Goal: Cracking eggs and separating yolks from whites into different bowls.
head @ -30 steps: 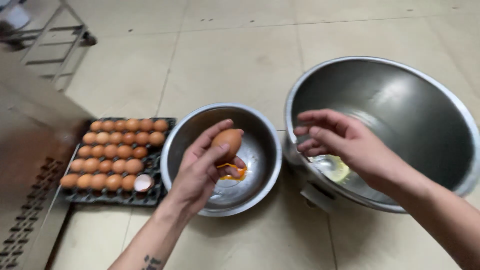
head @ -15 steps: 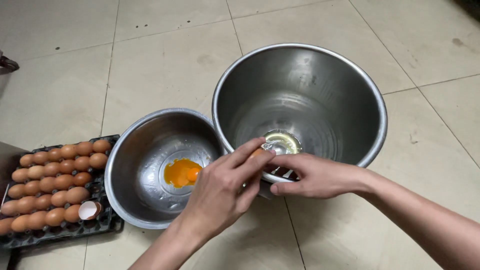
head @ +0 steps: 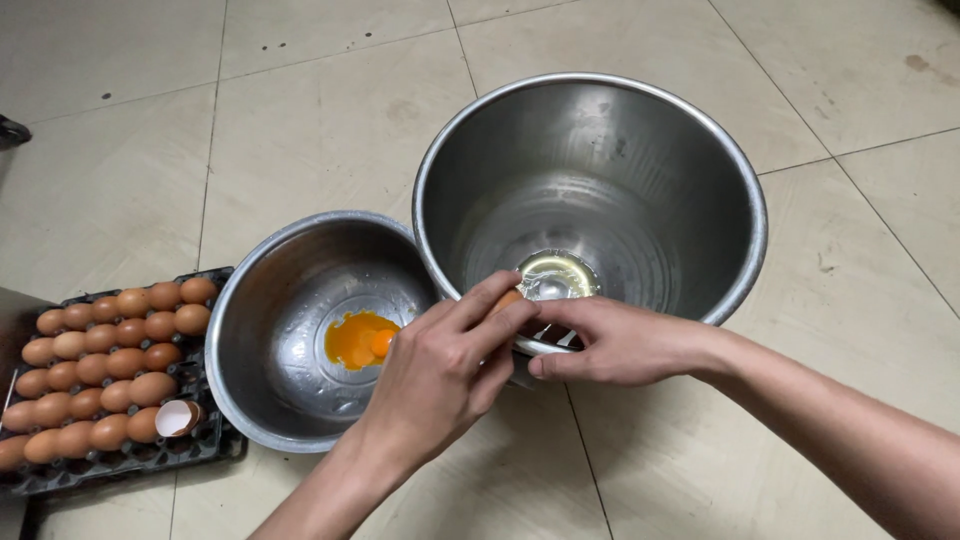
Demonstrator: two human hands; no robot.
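Presently a brown egg [head: 507,300] is gripped between both hands at the near rim of the big bowl [head: 745,260], left hand [head: 440,375] and right hand [head: 610,345] fingers clenched on it. Only a sliver shows. It is best parted gently over the rim, so yolk stays whole for the small bowl [head: 250,300].

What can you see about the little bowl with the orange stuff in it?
The smaller bowl is round, shiny grey metal with a rolled rim, scuffed inside. It stands upright on the tiled floor, between the egg tray and the bigger metal bowl, and its rim seems to touch both. At the bottom lie orange egg yolks, run together. The left hand hovers beside its right edge; I cannot tell whether it touches.
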